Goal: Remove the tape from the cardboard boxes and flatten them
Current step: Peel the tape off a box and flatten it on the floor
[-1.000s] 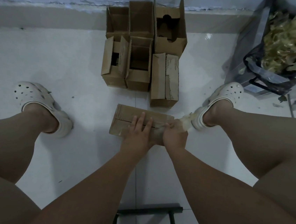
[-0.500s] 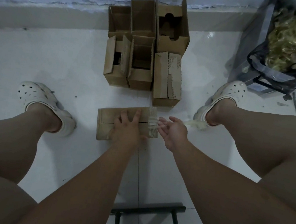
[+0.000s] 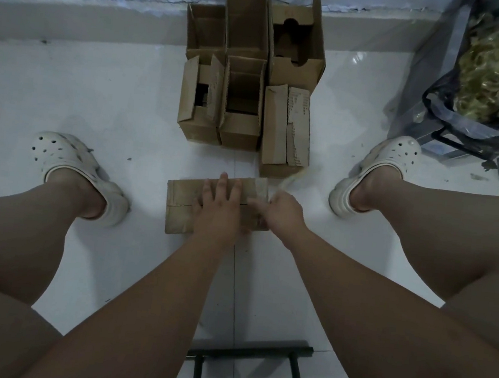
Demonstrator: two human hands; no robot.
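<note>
Cardboard box [image 3: 181, 209], brown and closed, lies on its side on the white tiled floor [image 3: 112, 106] between my two feet. My left hand [image 3: 219, 210] rests flat on top of it, with the fingers straight and pointing away from me. My right hand [image 3: 284, 214] is at the right end of the box with the fingers curled. It is blurred, so I cannot tell if it grips something. A pale, blurred strip of tape [image 3: 294, 176] goes from this hand up and to the right.

Just behind the box, against the wall, stands a group of other cardboard boxes [image 3: 242, 95], most of them open. I wear white clogs, the left one [image 3: 74, 170] and the right one [image 3: 379, 174], well apart on both sides. Near the right clog is a black bag [image 3: 464, 125] full of yellowish material. A black metal frame [image 3: 249, 353] is close to me, under my arms.
</note>
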